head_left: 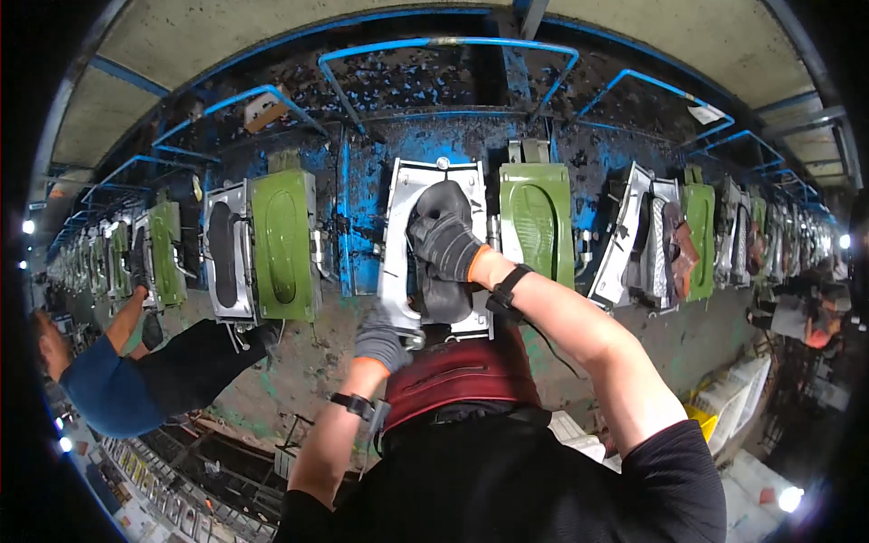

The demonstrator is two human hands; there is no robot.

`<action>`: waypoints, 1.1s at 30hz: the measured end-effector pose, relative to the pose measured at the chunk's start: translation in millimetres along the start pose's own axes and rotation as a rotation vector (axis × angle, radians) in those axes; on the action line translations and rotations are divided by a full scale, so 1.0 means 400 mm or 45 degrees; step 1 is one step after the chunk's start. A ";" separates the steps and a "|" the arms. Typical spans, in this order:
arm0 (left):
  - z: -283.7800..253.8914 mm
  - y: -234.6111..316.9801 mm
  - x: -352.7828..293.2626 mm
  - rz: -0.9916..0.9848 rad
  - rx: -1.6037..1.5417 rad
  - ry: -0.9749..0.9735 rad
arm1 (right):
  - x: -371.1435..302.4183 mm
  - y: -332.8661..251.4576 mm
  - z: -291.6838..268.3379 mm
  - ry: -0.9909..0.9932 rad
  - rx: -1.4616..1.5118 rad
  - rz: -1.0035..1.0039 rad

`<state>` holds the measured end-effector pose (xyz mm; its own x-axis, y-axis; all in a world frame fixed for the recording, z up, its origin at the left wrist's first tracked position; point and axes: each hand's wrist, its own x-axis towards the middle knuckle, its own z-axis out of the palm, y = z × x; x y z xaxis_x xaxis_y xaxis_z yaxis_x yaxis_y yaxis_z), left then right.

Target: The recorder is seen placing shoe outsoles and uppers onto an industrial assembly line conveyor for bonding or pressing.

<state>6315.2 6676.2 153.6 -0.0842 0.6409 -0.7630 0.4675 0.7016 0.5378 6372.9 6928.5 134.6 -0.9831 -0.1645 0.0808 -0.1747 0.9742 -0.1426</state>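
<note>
An opened shoe mould stands in front of me, with a silver metal half and a green half hinged beside it. On the silver half lies a dark grey shoe-shaped piece, its upper part rising toward the far end. My right hand, in a grey striped glove, is closed over the middle of this piece and hides part of it. My left hand, gloved alike, is at the near left corner of the silver half, beside a round metal knob. Motion smears its fingers.
More moulds line both sides, such as a green half on the left and a silver one on the right. Blue bent rails cross behind. A co-worker works at the left; a yellow bin stands right.
</note>
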 end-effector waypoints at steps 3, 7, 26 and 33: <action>0.110 0.002 -0.023 -0.017 0.326 0.559 | 0.004 -0.019 -0.023 0.035 0.003 -0.012; 0.108 -0.029 -0.018 0.169 0.173 0.561 | -0.051 -0.067 -0.043 -0.061 0.088 0.337; -0.206 0.173 0.313 0.710 0.584 1.341 | -0.256 -0.493 0.062 -0.155 0.302 0.973; -0.098 0.324 0.318 0.440 1.181 0.995 | -0.307 -0.468 0.041 -0.184 0.402 0.832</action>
<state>6330.7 6860.9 140.4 -0.1829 0.9820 -0.0474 0.9829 0.1817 -0.0289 6525.4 6764.0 135.2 -0.8856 0.3943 -0.2454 0.4628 0.7933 -0.3956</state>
